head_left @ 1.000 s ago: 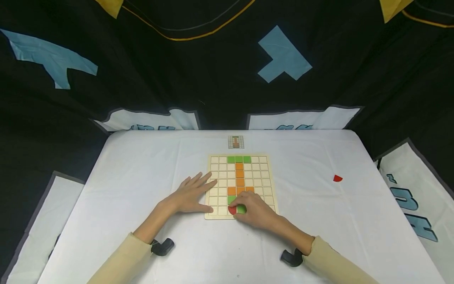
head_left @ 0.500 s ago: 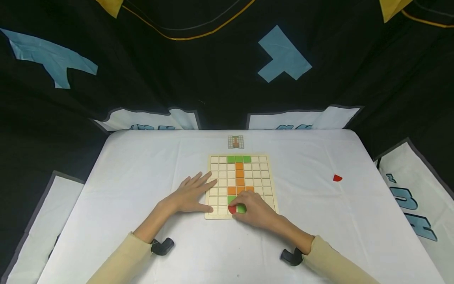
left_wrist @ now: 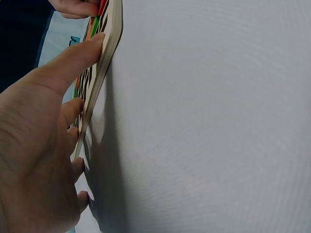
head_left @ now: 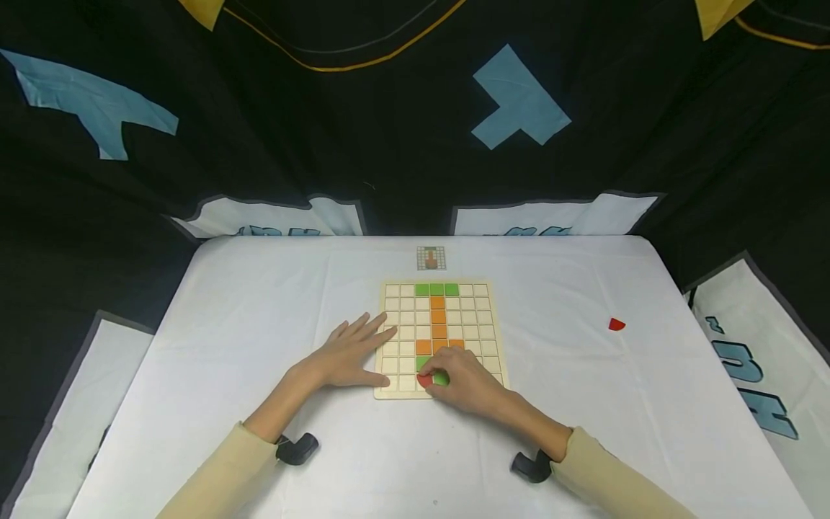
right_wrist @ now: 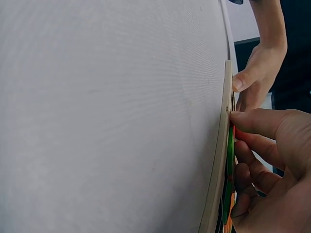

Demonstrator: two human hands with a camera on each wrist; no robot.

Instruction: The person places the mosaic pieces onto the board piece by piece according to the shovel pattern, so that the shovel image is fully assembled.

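A pale wooden grid board [head_left: 392, 365] lies on the table. Green square tiles [head_left: 437, 290] line its far row, and a column of orange tiles [head_left: 438, 317] runs down from them. My right hand [head_left: 472, 382] pinches a red rounded tile [head_left: 424, 380] at the nearest row, thumb on its near side. Beside this tile sits a green tile [head_left: 442, 378], partly covered by the fingers. My left hand [head_left: 346, 357] is spread at the board's left edge, thumb [left_wrist: 85, 53] and fingertips resting on the rim in the left wrist view.
A small pattern card [head_left: 431, 258] lies beyond the board, printed with a similar figure. Far to the right on the white tablecloth [head_left: 558, 418] is a loose red quarter-round tile [head_left: 617, 324]. A dark curtain [head_left: 389, 158] hangs behind the table.
My right thumb has shifted slightly, covering a little more of the red tile's near edge. My left hand keeps its place on the board.
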